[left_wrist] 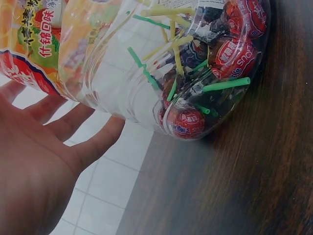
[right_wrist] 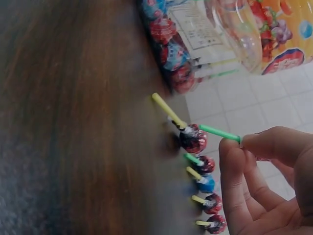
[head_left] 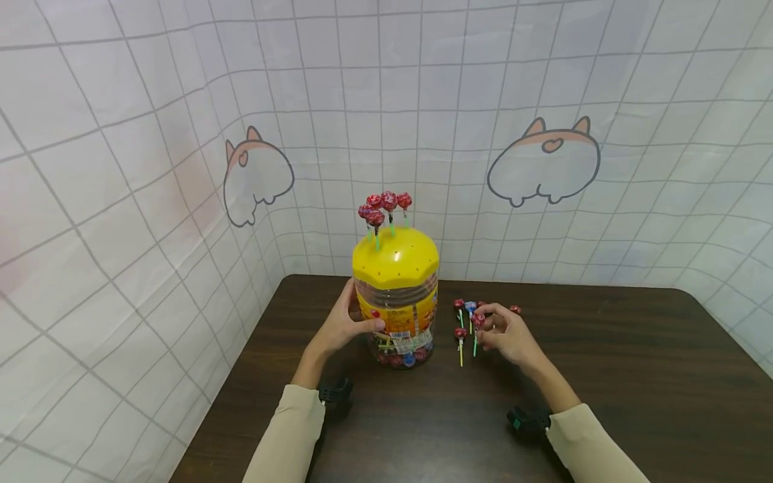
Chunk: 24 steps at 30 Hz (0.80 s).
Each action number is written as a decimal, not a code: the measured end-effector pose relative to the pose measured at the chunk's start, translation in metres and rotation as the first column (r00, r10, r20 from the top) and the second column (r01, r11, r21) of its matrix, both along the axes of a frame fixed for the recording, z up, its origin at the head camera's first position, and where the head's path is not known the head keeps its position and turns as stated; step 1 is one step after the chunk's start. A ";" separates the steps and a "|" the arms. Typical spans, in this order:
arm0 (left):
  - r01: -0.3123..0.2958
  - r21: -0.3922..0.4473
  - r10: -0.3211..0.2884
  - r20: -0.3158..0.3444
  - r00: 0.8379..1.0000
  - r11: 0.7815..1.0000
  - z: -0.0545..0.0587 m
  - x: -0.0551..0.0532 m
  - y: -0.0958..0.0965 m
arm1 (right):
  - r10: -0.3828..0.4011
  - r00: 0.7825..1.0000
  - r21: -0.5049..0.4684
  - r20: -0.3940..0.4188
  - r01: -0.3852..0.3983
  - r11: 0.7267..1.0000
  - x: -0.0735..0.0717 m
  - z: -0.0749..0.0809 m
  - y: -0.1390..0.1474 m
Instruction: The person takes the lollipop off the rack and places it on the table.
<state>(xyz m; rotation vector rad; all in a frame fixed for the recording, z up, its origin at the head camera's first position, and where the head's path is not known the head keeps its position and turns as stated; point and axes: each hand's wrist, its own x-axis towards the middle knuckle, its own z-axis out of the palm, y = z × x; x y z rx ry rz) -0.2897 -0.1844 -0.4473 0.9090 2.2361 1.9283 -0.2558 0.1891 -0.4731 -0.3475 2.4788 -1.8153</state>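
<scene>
A clear plastic candy jar [head_left: 398, 315] with a yellow lid [head_left: 395, 255] stands upright on the table. Several red-wrapped lollipops [head_left: 389, 200] stick up from holes in the lid, mostly toward its left and back. Wrapped lollipops [left_wrist: 235, 58] lie inside at the jar's bottom. My left hand [head_left: 339, 327] holds the jar's left side, thumb across the front label and fingers spread behind. To the right of the jar, my right hand [head_left: 508, 337] pinches a red lollipop by its green stick [right_wrist: 220, 133] between thumb and fingertips, stick end pointing down.
Beside the right hand several loose lollipops lie on the dark wooden table [head_left: 423, 429], among them a red one [head_left: 461, 333] with a yellow stick and a blue one [head_left: 470, 306]. Behind the table hangs a white gridded cloth [head_left: 453, 134].
</scene>
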 end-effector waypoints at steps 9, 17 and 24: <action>-0.005 -0.001 0.005 0.006 1.000 1.000 -0.001 -0.001 0.000 | 0.044 0.997 0.032 0.060 -0.046 0.998 -0.003 -0.008 0.002; -0.011 -0.004 0.011 0.007 1.000 1.000 0.000 0.000 0.001 | 0.076 0.993 0.043 0.091 -0.080 0.996 -0.006 -0.015 0.002; -0.021 -0.008 0.021 0.011 1.000 1.000 -0.001 0.000 0.001 | 0.085 0.993 0.068 0.079 -0.091 0.994 -0.007 -0.016 0.002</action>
